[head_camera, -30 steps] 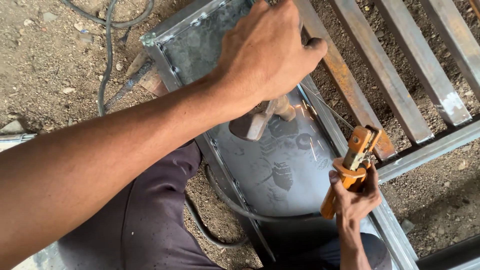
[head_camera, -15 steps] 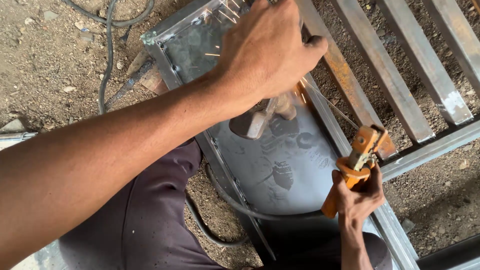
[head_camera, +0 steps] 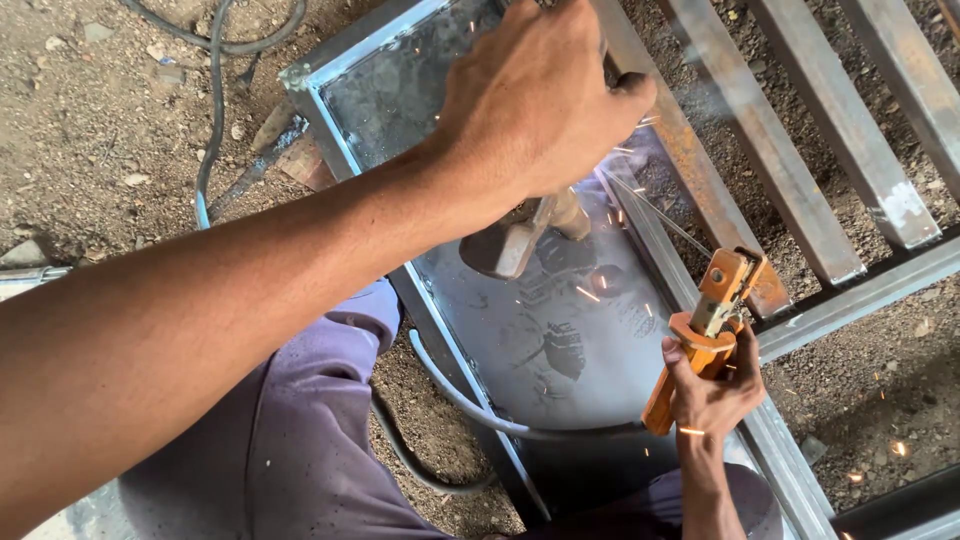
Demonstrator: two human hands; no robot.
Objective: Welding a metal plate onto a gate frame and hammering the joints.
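head view: right hand [head_camera: 712,395] grips the orange holder [head_camera: 705,335], its rod [head_camera: 655,212] slanting up-left to the sparking frame [head_camera: 640,225]; left hand [head_camera: 540,95], closed, shields above.

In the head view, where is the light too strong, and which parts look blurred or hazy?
Head view: a bluish-white flare and haze sit at the rod tip under the left hand, with orange sparks scattered over the metal sheet; the near forearm is soft; the right hand and orange electrode holder are sharp.
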